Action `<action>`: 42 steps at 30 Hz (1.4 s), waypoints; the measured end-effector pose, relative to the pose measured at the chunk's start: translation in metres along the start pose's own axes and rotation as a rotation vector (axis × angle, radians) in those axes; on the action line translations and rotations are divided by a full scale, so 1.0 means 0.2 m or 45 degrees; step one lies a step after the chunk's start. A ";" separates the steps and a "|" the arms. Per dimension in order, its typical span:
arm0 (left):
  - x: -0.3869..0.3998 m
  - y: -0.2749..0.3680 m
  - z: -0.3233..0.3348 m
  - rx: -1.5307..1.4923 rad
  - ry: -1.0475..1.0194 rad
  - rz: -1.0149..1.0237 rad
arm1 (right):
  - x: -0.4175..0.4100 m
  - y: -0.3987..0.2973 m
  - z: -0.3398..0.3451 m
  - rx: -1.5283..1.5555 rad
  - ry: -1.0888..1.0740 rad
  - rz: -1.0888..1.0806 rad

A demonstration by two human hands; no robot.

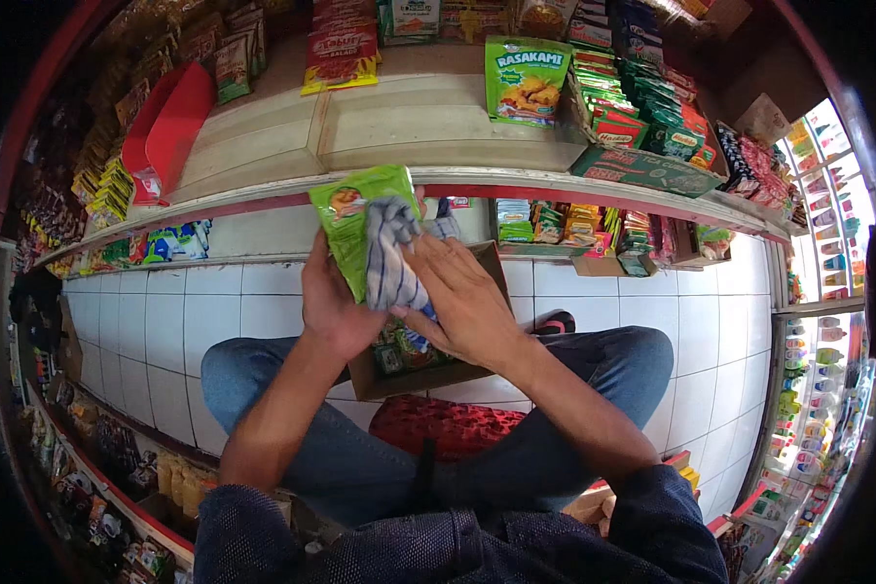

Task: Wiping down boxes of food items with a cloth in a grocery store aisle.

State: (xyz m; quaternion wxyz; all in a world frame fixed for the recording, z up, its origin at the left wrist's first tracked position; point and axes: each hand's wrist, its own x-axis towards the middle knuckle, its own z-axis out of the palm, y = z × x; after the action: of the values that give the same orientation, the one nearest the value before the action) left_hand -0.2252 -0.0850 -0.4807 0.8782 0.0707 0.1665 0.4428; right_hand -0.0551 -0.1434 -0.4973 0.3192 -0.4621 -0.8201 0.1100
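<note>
A green food packet [347,244] is held in my left hand [339,306], in front of the shelf edge and above my lap. My right hand [463,299] presses a grey-and-white striped cloth [393,255] against the packet's face. Beneath both hands, a cardboard box [442,379] with small packets in it stands between my legs; my hands and forearms hide part of it. On the shelf ahead lies another green seasoning packet [527,82], left of a green carton [646,171] full of sachets.
A wooden shelf [438,175] with a red front edge crosses ahead, above a lower shelf of sachets. A red holder [168,131] stands on its left part. Under me is a red patterned seat [445,429]; a sandal [556,323] lies on the white tiles. Stocked shelves stand at both sides.
</note>
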 end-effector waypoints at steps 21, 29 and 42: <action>-0.04 -0.02 0.05 0.344 -0.155 0.077 | 0.00 -0.01 -0.23 0.278 0.322 -0.064; 0.00 -0.10 0.17 0.824 0.043 0.259 | 0.01 0.15 -0.54 0.914 0.362 0.538; 0.81 0.18 0.56 2.041 -0.325 0.870 | -0.24 0.30 -0.55 -0.208 -0.489 0.324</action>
State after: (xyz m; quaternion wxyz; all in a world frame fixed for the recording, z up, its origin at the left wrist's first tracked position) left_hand -0.1238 0.0688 -0.4025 0.3955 0.7608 0.2973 0.4200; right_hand 0.0726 -0.1620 -0.4608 0.1027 -0.5565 -0.8071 0.1685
